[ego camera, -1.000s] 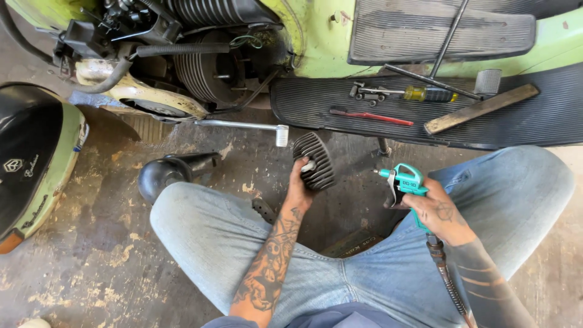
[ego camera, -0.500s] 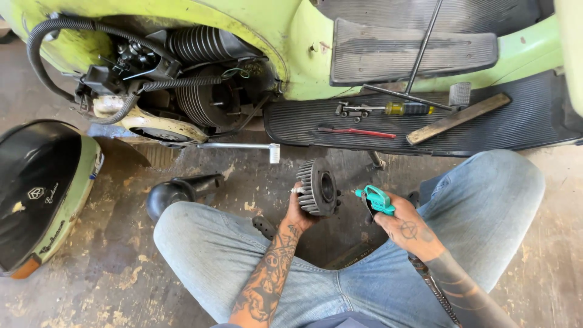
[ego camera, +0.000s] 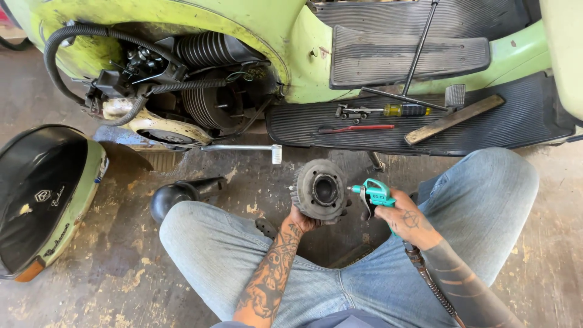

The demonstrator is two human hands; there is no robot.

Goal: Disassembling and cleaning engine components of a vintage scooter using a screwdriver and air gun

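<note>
The left hand (ego camera: 302,218) is closed around the lower edge of a finned engine cylinder (ego camera: 320,190), holding it up with its bore facing the camera. At the cylinder's three o'clock, the right hand (ego camera: 405,220) grips a teal air blow gun (ego camera: 371,194), nozzle just beside the fins. Farther off, at twelve o'clock, a red-handled tool (ego camera: 356,129) and a yellow-handled screwdriver (ego camera: 398,110) lie on the green scooter's floorboard (ego camera: 516,124).

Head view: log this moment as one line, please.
left hand: holds finned cylinder, bore up | right hand: holds teal air gun, nozzle at cylinder | behind: green scooter, tools on footboard
</note>
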